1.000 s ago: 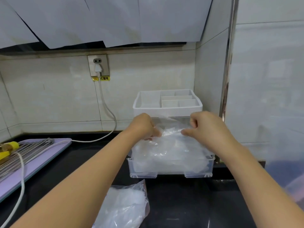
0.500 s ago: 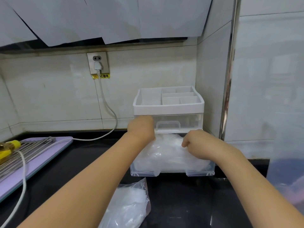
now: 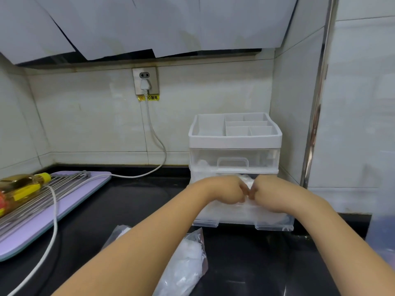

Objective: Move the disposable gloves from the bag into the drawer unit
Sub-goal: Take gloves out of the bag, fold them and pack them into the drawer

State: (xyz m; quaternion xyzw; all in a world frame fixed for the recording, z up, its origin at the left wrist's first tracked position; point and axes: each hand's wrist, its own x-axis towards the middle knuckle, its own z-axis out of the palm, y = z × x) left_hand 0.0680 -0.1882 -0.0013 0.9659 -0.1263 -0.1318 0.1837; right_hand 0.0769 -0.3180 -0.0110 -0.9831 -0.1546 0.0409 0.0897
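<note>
Now the left hand [image 3: 224,190] and right hand [image 3: 270,190] meet knuckle to knuckle over the open bottom drawer [image 3: 275,225], fingers curled down into the gloves [image 3: 246,181] heaped directly beneath, pinching or only pressing I cannot tell, bag [image 3: 188,259] lying nearer.

The left hand [image 3: 224,190] and right hand [image 3: 272,190] bury their fingers' [image 3: 242,192] tips in the disposable gloves [image 3: 239,213]; the bag [image 3: 188,263], 6 o'clock, is cropped below.

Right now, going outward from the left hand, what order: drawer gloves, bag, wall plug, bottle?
1. Gloves, in the drawer, touching the left hand.
2. Bag, just in front on the counter.
3. Plug, up on the wall, leftward.
4. Bottle, far left on the rack.
</note>
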